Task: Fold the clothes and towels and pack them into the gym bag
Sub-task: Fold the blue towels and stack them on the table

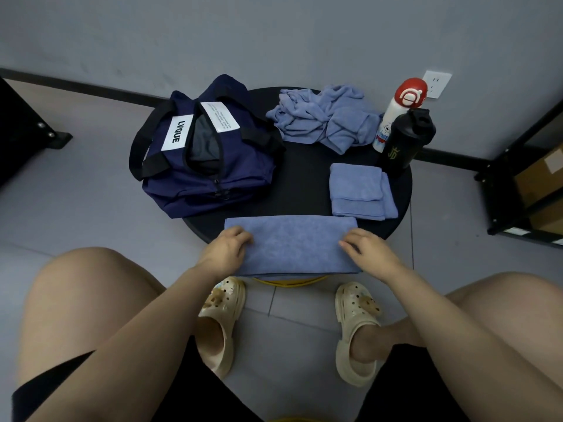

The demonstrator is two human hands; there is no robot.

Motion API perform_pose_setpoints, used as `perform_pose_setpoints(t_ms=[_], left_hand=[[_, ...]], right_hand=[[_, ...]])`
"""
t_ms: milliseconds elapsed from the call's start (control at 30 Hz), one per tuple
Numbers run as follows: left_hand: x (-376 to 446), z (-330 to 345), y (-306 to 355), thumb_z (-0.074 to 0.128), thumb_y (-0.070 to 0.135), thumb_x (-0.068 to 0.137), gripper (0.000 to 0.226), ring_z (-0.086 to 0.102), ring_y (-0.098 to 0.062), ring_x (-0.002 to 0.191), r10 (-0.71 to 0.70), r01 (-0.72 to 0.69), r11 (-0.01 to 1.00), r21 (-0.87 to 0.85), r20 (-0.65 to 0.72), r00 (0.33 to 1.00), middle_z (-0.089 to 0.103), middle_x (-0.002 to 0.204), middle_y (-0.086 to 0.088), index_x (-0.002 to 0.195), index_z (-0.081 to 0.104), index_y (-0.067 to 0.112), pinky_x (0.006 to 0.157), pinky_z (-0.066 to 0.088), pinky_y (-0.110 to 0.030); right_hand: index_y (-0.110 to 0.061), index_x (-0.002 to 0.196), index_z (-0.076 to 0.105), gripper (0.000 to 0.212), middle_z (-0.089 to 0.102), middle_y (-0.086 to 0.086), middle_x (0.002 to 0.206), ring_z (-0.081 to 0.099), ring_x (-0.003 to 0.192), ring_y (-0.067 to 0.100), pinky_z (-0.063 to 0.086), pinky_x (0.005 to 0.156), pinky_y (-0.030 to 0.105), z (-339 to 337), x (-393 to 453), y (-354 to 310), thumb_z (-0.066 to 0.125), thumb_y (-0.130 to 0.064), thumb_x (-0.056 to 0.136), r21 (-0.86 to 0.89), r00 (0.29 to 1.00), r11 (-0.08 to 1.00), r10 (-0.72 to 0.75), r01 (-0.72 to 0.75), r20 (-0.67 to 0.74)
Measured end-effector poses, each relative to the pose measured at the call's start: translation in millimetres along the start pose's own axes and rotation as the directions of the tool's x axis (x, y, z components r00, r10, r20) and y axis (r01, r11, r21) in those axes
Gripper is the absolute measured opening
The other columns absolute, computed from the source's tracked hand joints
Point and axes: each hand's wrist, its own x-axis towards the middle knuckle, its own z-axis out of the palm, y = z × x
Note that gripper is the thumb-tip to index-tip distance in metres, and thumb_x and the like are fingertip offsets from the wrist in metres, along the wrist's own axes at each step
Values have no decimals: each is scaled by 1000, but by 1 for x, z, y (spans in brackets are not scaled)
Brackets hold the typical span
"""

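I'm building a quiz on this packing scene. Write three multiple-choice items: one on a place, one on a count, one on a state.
1. Where is the navy fabric gym bag on the round black table?
A. on its left side
B. on its right side
C. on the floor beneath it

2. How many bottles stand on the table?
A. one
B. two
C. four

3. What is the state of the gym bag's top?
A. zipped shut
B. open
C. covered by a towel

Answers:
1 A: the bag fills the table's left side, opposite the neatly folded blue towels.
2 B: a white bottle with a red cap and a black bottle stand together at the right edge.
3 B: its opening gapes, showing dark lining inside.
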Motion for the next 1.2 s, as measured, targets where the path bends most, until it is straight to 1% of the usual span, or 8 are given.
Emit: perform_pose_setpoints(t_ms=[67,133,233,367,533,700,967,1200], left_hand=[[8,4,3,37,9,97,42,36,-26,130,-42,42,999,3,-15,999,32,146,-3,138,43,17,99,40,-36],[16,8,5,33,17,101,49,14,-23,144,-39,37,997,74,32,999,11,158,0,149,25,19,112,27,-36],[24,17,7,25,34,103,57,-6,-18,147,-37,12,988,157,155,987,-9,159,-1,152,2,15,119,6,-35],[26,30,4,20,44,102,65,-12,-17,146,-99,49,982,183,272,957,-18,158,-2,150,-12,13,119,-2,-34],[32,30,-5,18,47,101,66,-14,-16,145,-141,103,980,168,235,962,-20,157,1,149,-15,15,118,-5,-33],[39,31,-10,19,48,101,68,-15,-17,145,-133,87,975,206,221,966,-22,156,1,148,-17,16,118,-5,-35],[58,37,-11,18,49,100,66,-14,-16,145,-98,66,974,216,139,986,-18,158,2,149,-15,18,118,-6,-36],[53,41,-16,27,35,103,57,-4,-12,147,-101,101,995,-21,-10,995,-1,160,1,152,3,18,117,-4,-30]], right_hand=[[-8,125,60,34,52,3,135,49,122,21,42,99,35,11,8,-6,42,-24,101,-22,1000,1000,-15,15,-22],[-10,142,43,43,32,2,153,29,141,18,29,112,32,23,14,-10,37,-26,103,-81,999,996,-41,43,22],[-16,152,16,53,6,-3,161,1,148,13,3,117,27,40,23,-16,30,-34,104,-175,990,979,-80,100,121],[-24,152,-3,58,-11,-6,160,-14,146,13,-12,116,33,61,32,-22,22,-43,103,-253,980,965,-19,70,198],[-29,151,-9,59,-18,-10,158,-22,144,12,-23,110,35,73,45,-27,18,-47,102,-258,981,965,13,38,195],[-37,149,-10,60,-19,-16,157,-23,144,14,-20,113,45,69,58,-22,18,-54,99,-274,980,962,61,-7,188],[-40,148,-13,61,-18,-17,156,-22,144,13,-23,110,43,65,70,-10,18,-57,98,-285,986,958,73,-27,152],[-32,151,-4,61,-13,-14,157,-18,145,14,-21,114,37,70,66,-15,20,-53,99,-299,997,954,35,-12,70]])
